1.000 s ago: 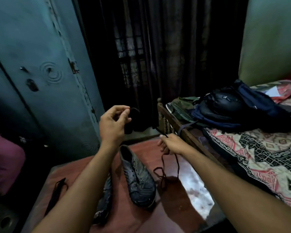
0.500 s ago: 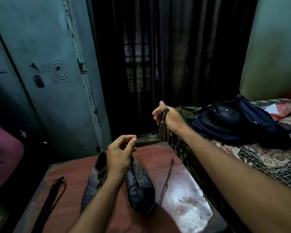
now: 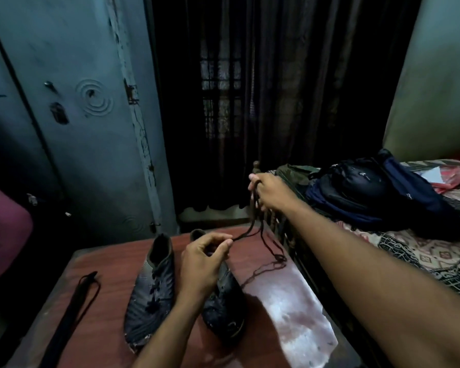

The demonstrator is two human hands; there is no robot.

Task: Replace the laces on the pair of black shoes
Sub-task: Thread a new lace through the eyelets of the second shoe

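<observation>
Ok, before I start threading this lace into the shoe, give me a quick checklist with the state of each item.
1. Lace held by both hands: ok, left hand pinches it, right hand grips it.
2. Lace free of knots: cannot tell, a loop lies on the table.
3. Right shoe unlaced: cannot tell, hand covers it.
4. Left shoe unlaced: not ok, still laced.
5. Shoes steady on table: ok.

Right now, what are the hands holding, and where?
A dark shoelace. The right hand grips its gathered strands up high; the left hand pinches it lower down.
</observation>
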